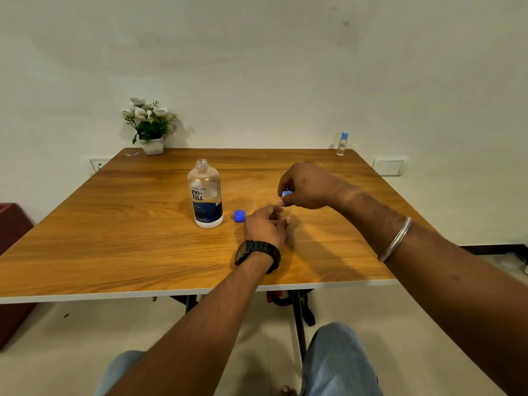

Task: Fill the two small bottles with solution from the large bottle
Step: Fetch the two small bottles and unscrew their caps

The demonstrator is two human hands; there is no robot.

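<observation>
One pale blue cap [286,193] sits pinched in the right hand's [307,187] fingers [283,202].

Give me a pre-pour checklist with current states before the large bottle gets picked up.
1. Large bottle uncapped: ok, neck open, its blue cap lies on the table beside it.
2. Large bottle upright: ok.
3. Small bottle under left hand open and upright: cannot tell, the hand hides it.
4. Small cap off: ok, right hand pinches it above the left hand.
5. A hand free to lift the large bottle: not ok, both are busy.
6. Second small bottle ready: not ok, still capped at the far right corner.
</observation>
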